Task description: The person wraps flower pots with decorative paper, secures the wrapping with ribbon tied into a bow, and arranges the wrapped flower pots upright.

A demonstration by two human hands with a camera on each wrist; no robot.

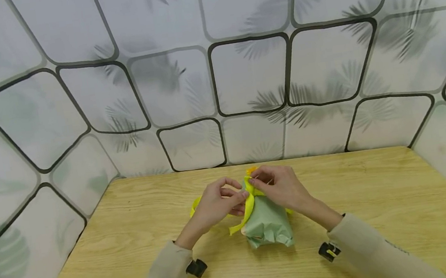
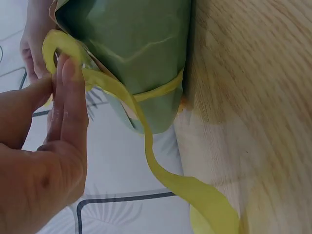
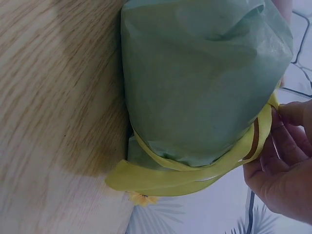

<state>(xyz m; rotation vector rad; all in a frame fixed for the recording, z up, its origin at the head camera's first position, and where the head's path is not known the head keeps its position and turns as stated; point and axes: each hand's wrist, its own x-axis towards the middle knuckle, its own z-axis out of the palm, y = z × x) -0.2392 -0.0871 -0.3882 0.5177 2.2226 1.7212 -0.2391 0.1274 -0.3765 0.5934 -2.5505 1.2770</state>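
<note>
A bundle wrapped in pale green paper (image 1: 268,221) lies on the table, its crumpled end toward me. Yellow ribbon (image 1: 249,208) circles it near the far end, where a small orange-yellow flower (image 1: 250,170) sticks out. My left hand (image 1: 219,201) is at the bundle's left; in the left wrist view its thumb and fingers pinch a loop of the ribbon (image 2: 119,90), and a long tail hangs down. From the right, my right hand (image 1: 283,186) pinches the ribbon on top of the bundle. The right wrist view shows its fingertips at the yellow band (image 3: 263,126).
The wood-grain table (image 1: 135,244) stretches out on both sides of the bundle. Behind and to the sides hangs a pale curtain (image 1: 182,83) with dark outlines and leaf prints. More ribbon (image 1: 194,205) curls out beyond the left hand.
</note>
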